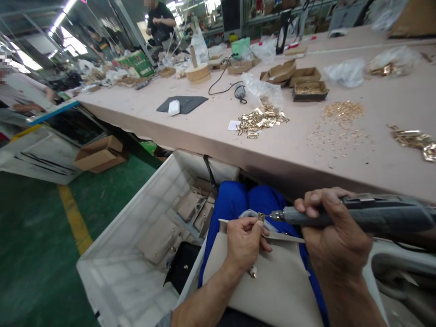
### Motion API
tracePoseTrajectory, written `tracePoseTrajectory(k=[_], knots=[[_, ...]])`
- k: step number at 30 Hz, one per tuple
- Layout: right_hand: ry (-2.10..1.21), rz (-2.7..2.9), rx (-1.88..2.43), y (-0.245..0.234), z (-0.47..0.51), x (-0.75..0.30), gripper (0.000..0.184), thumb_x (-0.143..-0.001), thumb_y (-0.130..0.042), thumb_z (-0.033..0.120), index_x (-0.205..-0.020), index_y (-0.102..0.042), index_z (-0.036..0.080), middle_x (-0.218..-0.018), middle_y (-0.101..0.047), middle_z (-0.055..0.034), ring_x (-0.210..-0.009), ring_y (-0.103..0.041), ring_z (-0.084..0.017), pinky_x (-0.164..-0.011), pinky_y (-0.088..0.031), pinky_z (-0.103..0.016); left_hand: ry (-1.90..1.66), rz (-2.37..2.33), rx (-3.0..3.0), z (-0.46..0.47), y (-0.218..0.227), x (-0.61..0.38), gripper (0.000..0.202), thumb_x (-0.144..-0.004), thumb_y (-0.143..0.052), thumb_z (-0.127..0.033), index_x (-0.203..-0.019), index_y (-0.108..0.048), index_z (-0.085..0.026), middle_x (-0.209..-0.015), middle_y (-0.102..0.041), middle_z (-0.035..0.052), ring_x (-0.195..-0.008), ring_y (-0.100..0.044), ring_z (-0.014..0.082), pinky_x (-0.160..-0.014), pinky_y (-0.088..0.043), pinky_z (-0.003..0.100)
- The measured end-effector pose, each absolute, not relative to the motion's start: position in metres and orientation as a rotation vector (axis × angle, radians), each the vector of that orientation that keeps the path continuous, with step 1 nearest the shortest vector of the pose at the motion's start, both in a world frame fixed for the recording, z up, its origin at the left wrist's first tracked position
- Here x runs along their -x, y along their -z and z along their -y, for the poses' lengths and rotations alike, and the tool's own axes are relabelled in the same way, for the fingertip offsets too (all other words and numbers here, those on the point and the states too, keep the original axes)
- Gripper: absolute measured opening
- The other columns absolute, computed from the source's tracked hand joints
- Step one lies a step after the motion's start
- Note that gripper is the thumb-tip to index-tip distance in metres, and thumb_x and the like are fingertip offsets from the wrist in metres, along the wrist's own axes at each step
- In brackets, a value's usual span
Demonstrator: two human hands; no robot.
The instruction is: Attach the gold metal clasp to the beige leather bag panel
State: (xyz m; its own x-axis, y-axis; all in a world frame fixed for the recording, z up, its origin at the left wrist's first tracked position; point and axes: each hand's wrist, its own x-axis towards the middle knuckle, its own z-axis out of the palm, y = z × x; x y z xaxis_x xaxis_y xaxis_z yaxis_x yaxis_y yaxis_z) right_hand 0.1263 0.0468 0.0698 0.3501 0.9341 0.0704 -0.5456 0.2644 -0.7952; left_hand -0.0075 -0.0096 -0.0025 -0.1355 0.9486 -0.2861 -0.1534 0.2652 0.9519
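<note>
Head view looks down past a long pink table (190, 122) that fills most of the picture. Gold fittings (260, 120) sit in a pile near its front edge, loose screws (342, 111) are scattered further right, and small boxes (308, 91) stand toward the far edge. A white bin (112, 254) sits on the floor at the table's near edge, with beige bag parts lying in it.

On the lap is a beige panel (269, 281), resting over blue trousers just below the table's edge. Left hand (243, 243) pinches the panel's top edge, fingers curled tight around a small gold clasp (260, 217) that sticks up above it. Right hand (332, 234) is wrapped fully round a grey driver (354, 214), with the index finger on top, and its tip is touching the clasp from the right.

Looks to me like the screw-driving step on that clasp. I'd guess the next bit needs the tip kept square on the screw and the left pinch kept firm so the clasp doesn't twist.
</note>
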Motion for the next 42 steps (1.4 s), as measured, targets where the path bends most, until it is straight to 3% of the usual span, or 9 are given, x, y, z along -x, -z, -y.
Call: tracePoseTrajectory(k=[15, 28, 36, 42], knots=[[-0.98, 0.853, 0.736, -0.069, -0.036, -0.109, 0.015, -0.085, -0.081, 0.02, -0.083, -0.066, 0.019, -0.072, -0.06, 0.0002, -0.058, -0.055, -0.014, -0.064, -0.05, -0.032, -1.15, -1.335, -0.823, 0.01, -0.001, 0.01, 0.034, -0.091, -0.066, -0.038, -0.072, -0.073, -0.01, -0.046, -0.065, 0.0055, -0.038, -0.062, 0.0144, -0.041, -0.039, 0.017], [-1.067, 1.223, 0.824, -0.062, -0.042, -0.116, 0.02, -0.079, -0.089, 0.031, -0.078, -0.074, 0.02, -0.069, -0.065, -0.0019, -0.057, -0.058, -0.017, -0.049, -0.047, -0.029, -1.15, -1.341, -0.886, 0.015, -0.001, 0.013, 0.037, -0.088, -0.069, -0.043, -0.068, -0.072, -0.012, -0.049, -0.064, 0.0038, -0.038, -0.06, 0.0137, -0.04, -0.04, 0.02], [-1.025, 1.543, 0.689, -0.062, -0.042, -0.121, 0.012, -0.082, -0.085, 0.02, -0.077, -0.074, 0.021, -0.069, -0.068, -0.001, -0.062, -0.062, -0.016, -0.06, -0.052, -0.029, -1.137, -1.342, -0.969, 0.016, 0.003, 0.017, 0.041, -0.09, -0.067, -0.046, -0.064, -0.07, -0.015, -0.046, -0.063, 0.0039, -0.039, -0.059, 0.0147, -0.043, -0.042, 0.021], [-1.235, 1.253, 0.269, -0.089, -0.036, -0.141, 0.016, -0.079, -0.085, 0.025, -0.088, -0.072, 0.024, -0.063, -0.061, 0.0016, -0.049, -0.053, -0.014, -0.047, -0.046, -0.027, -1.098, -1.383, -1.07, 0.018, -0.007, 0.014, 0.045, -0.092, -0.066, -0.056, -0.074, -0.076, -0.017, -0.049, -0.066, 0.0038, -0.044, -0.061, 0.0169, -0.049, -0.046, 0.024]])
